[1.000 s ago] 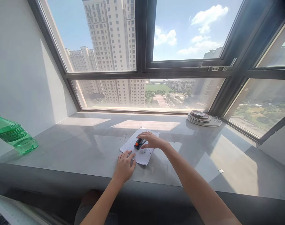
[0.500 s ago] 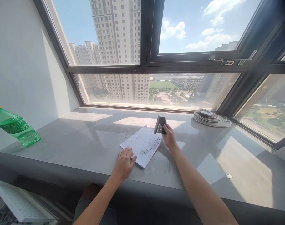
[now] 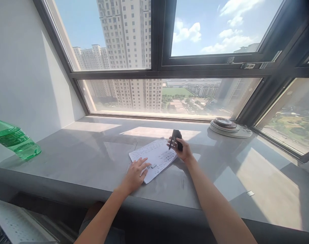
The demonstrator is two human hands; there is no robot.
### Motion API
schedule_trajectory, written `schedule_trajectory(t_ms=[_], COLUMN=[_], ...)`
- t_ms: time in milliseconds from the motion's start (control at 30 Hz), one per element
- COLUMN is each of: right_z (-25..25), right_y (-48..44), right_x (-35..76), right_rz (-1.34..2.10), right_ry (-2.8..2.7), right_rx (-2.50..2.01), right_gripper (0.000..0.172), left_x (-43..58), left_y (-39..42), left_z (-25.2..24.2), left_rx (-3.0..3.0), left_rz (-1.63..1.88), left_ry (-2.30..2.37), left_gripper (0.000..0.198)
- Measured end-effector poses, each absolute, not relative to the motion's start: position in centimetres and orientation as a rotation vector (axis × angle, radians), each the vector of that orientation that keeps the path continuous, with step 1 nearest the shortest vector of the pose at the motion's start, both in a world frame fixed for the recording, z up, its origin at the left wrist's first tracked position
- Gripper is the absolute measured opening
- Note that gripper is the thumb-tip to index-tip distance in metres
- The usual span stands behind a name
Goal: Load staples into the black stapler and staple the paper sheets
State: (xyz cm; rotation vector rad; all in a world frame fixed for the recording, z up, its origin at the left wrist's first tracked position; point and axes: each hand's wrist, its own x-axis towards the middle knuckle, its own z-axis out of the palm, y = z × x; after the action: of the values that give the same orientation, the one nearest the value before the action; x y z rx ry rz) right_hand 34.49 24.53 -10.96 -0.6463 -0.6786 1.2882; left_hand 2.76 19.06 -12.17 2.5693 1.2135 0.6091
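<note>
My right hand (image 3: 184,150) is closed around a black stapler (image 3: 176,138), held up over the far right corner of a stack of written paper sheets (image 3: 150,153). The stapler's metal part faces left. My left hand (image 3: 137,174) lies with fingers spread on the near left edge of the sheets. Just beside its fingertips, on the paper, is a small grey strip (image 3: 154,166), perhaps staples; a second piece is partly hidden by the fingers.
The grey windowsill (image 3: 75,162) carries a green bottle (image 3: 14,139) at left and a stack of plates (image 3: 224,127) at far right. A small white piece (image 3: 250,193) lies at front right. The window (image 3: 169,98) rises behind.
My left hand has slid slightly left and up the paper, closer to the small strips. The stapler has turned and come slightly lower. The sheets have shifted a little left.
</note>
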Motion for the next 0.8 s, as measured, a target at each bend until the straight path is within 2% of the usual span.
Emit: schedule_trajectory(t_ms=[100, 233, 400, 533, 600, 667, 800], right_z=[-10.8, -10.6, -10.4, -10.4, -10.6, -10.7, -10.9], right_y=[24.4, 24.3, 23.9, 23.8, 23.9, 24.2, 24.6], right_x=[34.8, 35.0, 34.6, 34.5, 34.5, 34.5, 34.7], right_rz=[1.268, 1.221, 1.238, 1.288, 1.301, 1.304, 1.307], right_ry=[-0.712, -0.719, -0.762, -0.785, -0.796, -0.804, -0.793], right_rx=[-0.611, -0.572, -0.550, -0.546, -0.542, -0.541, -0.562], right_gripper=[0.028, 0.030, 0.031, 0.029, 0.029, 0.029, 0.028], left_x=[3.1, 5.8, 11.3, 9.8, 7.3, 5.2, 5.3], left_y=[18.5, 15.6, 13.4, 16.7, 18.7, 19.9, 18.9], left_z=[-12.6, -12.6, -11.2, -10.1, -10.1, -10.6, -11.6], left_rx=[2.647, 2.597, 2.442, 2.469, 2.657, 2.719, 2.723], left_rz=[0.528, 0.517, 0.410, 0.443, 0.485, 0.377, 0.240], left_ry=[1.224, 1.551, 1.823, 1.629, 1.378, 1.236, 1.418], left_gripper=[0.045, 0.047, 0.061, 0.035, 0.038, 0.041, 0.048])
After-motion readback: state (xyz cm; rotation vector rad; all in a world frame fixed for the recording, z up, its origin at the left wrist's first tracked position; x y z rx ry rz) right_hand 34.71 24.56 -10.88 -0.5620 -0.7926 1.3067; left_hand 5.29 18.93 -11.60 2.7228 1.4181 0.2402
